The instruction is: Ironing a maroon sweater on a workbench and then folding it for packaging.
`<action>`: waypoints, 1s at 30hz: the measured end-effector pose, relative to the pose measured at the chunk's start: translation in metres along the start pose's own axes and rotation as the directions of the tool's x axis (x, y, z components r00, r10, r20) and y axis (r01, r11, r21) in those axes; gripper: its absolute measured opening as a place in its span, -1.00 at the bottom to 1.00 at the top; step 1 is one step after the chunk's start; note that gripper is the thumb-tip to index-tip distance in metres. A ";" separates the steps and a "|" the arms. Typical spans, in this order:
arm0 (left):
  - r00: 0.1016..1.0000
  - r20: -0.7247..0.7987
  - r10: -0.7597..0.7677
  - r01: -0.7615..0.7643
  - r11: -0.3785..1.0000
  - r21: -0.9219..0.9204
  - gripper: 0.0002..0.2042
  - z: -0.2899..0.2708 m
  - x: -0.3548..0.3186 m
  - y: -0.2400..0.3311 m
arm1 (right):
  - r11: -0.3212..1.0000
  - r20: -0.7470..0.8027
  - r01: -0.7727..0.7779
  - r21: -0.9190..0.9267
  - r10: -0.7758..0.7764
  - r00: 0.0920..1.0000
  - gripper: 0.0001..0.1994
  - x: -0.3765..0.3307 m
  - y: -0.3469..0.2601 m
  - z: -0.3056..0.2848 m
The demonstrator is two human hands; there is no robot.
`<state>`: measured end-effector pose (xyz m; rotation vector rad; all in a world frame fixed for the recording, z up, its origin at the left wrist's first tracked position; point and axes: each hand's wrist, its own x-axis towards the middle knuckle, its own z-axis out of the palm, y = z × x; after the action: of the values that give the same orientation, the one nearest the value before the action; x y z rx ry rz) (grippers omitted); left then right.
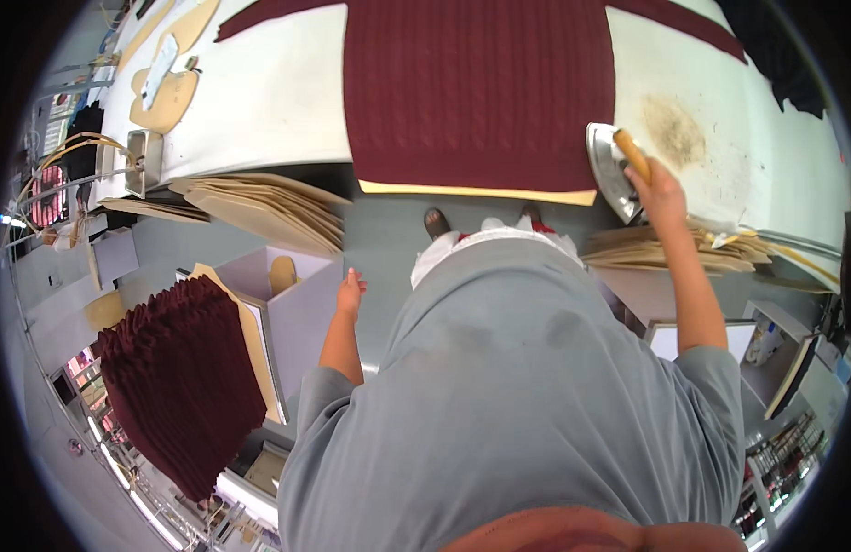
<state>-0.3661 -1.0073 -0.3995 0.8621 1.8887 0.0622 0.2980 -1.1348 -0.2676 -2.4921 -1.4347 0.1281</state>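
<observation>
My right hand (663,195) is wrapped round the wooden handle of a steam iron (611,168) with a silver body. The iron rests at the lower right edge of a maroon ribbed knit sweater (481,97), partly over the white table (283,97). The sweater lies flat, sleeves spread to both sides, and a pale board edge (471,190) shows beneath its hem. My left hand (350,293) hangs low by my left side, holding nothing, its fingers loosely apart. It is near a lilac-grey box (306,322) and touches neither box nor table.
At left stands a thick pile of folded maroon knits (186,368). Thin boards (260,207) are stacked under the table's left edge, more boards (674,248) at right. A metal holder (143,164) with hoses is at the left corner. Dark cloth (784,55) lies far right.
</observation>
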 end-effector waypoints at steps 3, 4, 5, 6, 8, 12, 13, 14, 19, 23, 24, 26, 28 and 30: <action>0.996 -0.016 0.083 -0.084 0.993 -0.085 -0.41 -0.045 0.059 0.026 | 0.992 0.000 0.103 -0.069 -0.103 0.995 -0.64 -0.009 -0.077 0.023; 0.971 -0.102 0.215 -0.219 0.975 -0.035 -0.42 -0.063 0.083 0.044 | 0.987 0.064 0.137 -0.086 -0.132 0.989 -0.64 -0.005 -0.105 0.031; 0.924 -0.182 0.337 -0.338 0.941 0.026 -0.43 -0.076 0.104 0.059 | 0.979 0.136 0.173 -0.103 -0.159 0.978 -0.65 -0.002 -0.140 0.037; 0.837 -0.257 0.484 -0.470 0.875 0.117 -0.49 -0.083 0.108 0.103 | 0.973 0.254 0.178 -0.148 -0.137 0.958 -0.67 0.002 -0.169 0.045; 0.737 -0.338 0.585 -0.573 0.806 0.146 -0.50 -0.097 0.124 0.189 | 0.907 0.176 0.420 -0.043 -0.407 0.896 -0.74 0.012 -0.232 0.066; 0.728 -0.344 0.593 -0.608 0.790 0.075 -0.41 -0.097 0.147 0.340 | 0.724 0.248 0.687 0.066 -0.679 0.691 -0.91 0.054 -0.359 0.085; 0.722 -0.324 0.611 -0.626 0.777 0.070 -0.41 -0.088 0.148 0.362 | 0.720 0.218 0.681 0.131 -0.691 0.689 -0.93 0.066 -0.377 0.099; 0.798 -0.307 0.519 -0.503 0.854 0.137 -0.38 -0.077 0.148 0.384 | 0.716 0.207 0.685 0.135 -0.696 0.687 -0.93 0.073 -0.388 0.109; 0.896 -0.427 0.125 -0.034 0.976 0.215 -0.25 -0.046 0.206 0.420 | 0.720 0.219 0.691 0.059 -0.685 0.695 -0.88 0.150 -0.384 0.110; 0.755 -0.611 0.237 0.031 0.918 0.395 -0.17 0.010 0.181 0.428 | 0.855 0.101 0.517 0.038 -0.518 0.850 -0.72 0.254 -0.310 0.094; 0.728 -0.639 0.248 0.060 0.906 0.419 -0.16 0.022 0.178 0.432 | 0.873 0.100 0.487 0.019 -0.486 0.868 -0.71 0.290 -0.293 0.097; 0.674 -0.692 0.258 0.119 0.887 0.447 -0.15 0.027 0.177 0.432 | 0.919 0.131 0.393 -0.033 -0.386 0.913 -0.69 0.367 -0.290 0.088; 0.658 -0.706 0.262 0.140 0.879 0.456 -0.15 0.035 0.180 0.439 | 0.947 0.091 0.313 -0.069 -0.306 0.948 -0.68 0.456 -0.287 0.092; 0.652 -0.707 0.275 0.146 0.869 0.472 -0.18 0.043 0.183 0.450 | 0.981 0.097 0.187 -0.059 -0.180 0.979 -0.69 0.546 -0.278 0.098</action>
<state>-0.1323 -0.5796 -0.3811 1.4181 2.7453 -0.0255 0.3228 -0.5146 -0.2580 -2.4190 -1.7257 0.1618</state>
